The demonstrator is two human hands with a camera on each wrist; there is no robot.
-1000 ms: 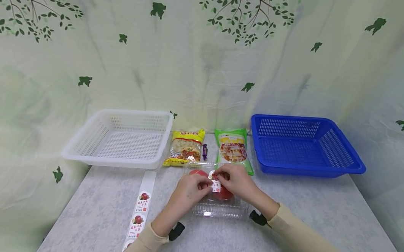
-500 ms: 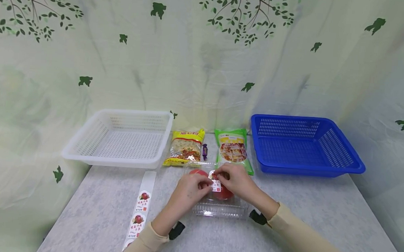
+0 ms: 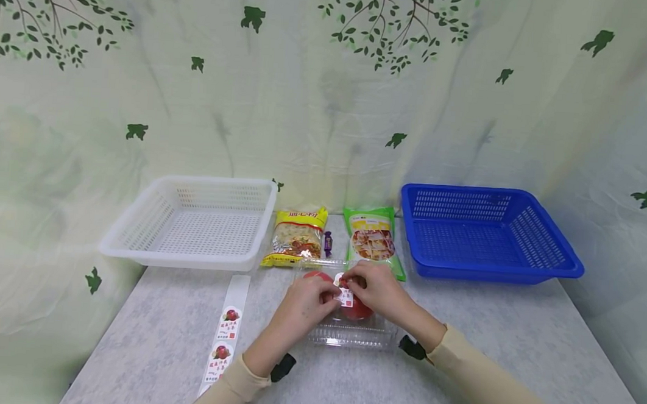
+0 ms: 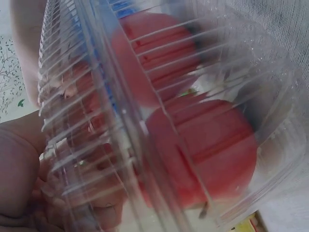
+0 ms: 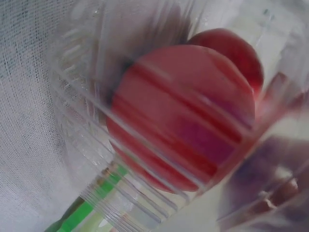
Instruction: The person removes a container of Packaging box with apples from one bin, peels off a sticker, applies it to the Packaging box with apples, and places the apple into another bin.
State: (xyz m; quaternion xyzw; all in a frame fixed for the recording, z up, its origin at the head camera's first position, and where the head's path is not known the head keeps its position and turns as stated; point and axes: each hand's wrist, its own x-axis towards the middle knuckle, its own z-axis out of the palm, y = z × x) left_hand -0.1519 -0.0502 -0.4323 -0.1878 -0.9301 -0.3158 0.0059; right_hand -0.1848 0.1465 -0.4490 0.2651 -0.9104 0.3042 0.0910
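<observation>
A clear plastic clamshell box (image 3: 352, 336) sits closed in front of me with two red apples inside, one (image 4: 207, 150) showing its stem in the left wrist view. Over the lid, a white sticker (image 3: 346, 299) with a red fruit picture overlaps the right apple (image 3: 358, 312). My left hand (image 3: 303, 301) pinches the sticker's left edge between thumb and finger. My right hand (image 3: 380, 290) pinches its upper right part. In the right wrist view, ribbed plastic and an apple (image 5: 178, 116) fill most of the picture.
A strip of stickers (image 3: 236, 292) lies left of the box. Behind stand a white basket (image 3: 185, 260), a yellow food bag (image 3: 298, 237), a small purple wrapped candy (image 3: 328, 244), a green food bag (image 3: 373, 238) and a blue basket (image 3: 490, 275).
</observation>
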